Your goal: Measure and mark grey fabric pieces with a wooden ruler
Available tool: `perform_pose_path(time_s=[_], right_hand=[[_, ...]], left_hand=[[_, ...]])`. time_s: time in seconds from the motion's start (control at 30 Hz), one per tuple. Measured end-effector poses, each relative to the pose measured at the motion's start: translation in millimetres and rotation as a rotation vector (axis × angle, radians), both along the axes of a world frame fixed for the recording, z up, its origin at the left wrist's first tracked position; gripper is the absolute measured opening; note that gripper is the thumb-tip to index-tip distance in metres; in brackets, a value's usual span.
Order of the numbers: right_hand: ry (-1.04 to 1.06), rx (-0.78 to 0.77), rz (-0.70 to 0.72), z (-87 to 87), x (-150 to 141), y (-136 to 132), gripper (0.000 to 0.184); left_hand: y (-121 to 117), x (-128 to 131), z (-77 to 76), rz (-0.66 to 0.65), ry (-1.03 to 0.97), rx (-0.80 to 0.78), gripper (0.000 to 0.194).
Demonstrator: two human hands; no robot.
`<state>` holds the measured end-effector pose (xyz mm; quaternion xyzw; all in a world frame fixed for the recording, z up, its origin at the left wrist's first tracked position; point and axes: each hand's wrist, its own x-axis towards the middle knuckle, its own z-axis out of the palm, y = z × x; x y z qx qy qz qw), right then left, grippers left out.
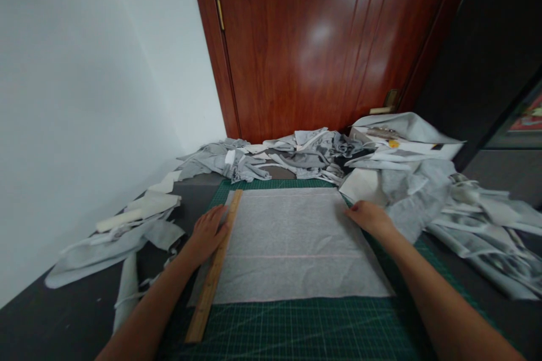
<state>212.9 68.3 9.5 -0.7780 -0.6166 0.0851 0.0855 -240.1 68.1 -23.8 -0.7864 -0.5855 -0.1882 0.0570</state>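
Observation:
A grey-white sheet of cloth point(288, 231) with faint pink lines lies flat on a green cutting mat point(296, 330). A wooden ruler point(214, 271) runs lengthwise along the cloth's left side, its near end reaching past the cloth onto the mat. My left hand point(209, 234) rests flat beside the ruler's left edge, fingers extended and thumb against the wood. At the cloth's right edge, my right hand point(369, 217) has thumb and fingers closed in a pinch on the fabric.
Grey fabric scraps point(313, 152) are heaped along the back by a wooden door point(296, 45). More cloth pieces point(427, 192) pile up on the right, with a white box point(444, 149) behind. Scraps point(144, 237) also lie on the left, near a white wall point(84, 67).

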Motion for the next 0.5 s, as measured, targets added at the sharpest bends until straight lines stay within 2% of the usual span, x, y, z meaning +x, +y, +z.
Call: perform_pose_path(time_s=[0.13,0.23,0.3,0.4,0.5], right_hand=[[-0.011,-0.036,0.058,3.0,-9,0,0.028],[0.005,0.049,0.07,10.3,-13,0,0.027],[0.017,0.128,0.061,22.2,-14,0,0.026],[0.002,0.231,0.074,54.4,-10,4,0.024],[-0.069,0.313,0.051,105.2,18,11,0.024]], left_hand=[[-2,6,-2.8,-0.029,0.014,-0.006,0.052],[-2,12,-6.1,-0.035,0.016,0.001,0.05],[0,17,-7.2,-0.017,0.009,0.028,0.047],[2,36,-2.8,-0.003,0.032,0.028,0.046],[2,67,8.5,-0.021,0.105,-0.002,0.048]])
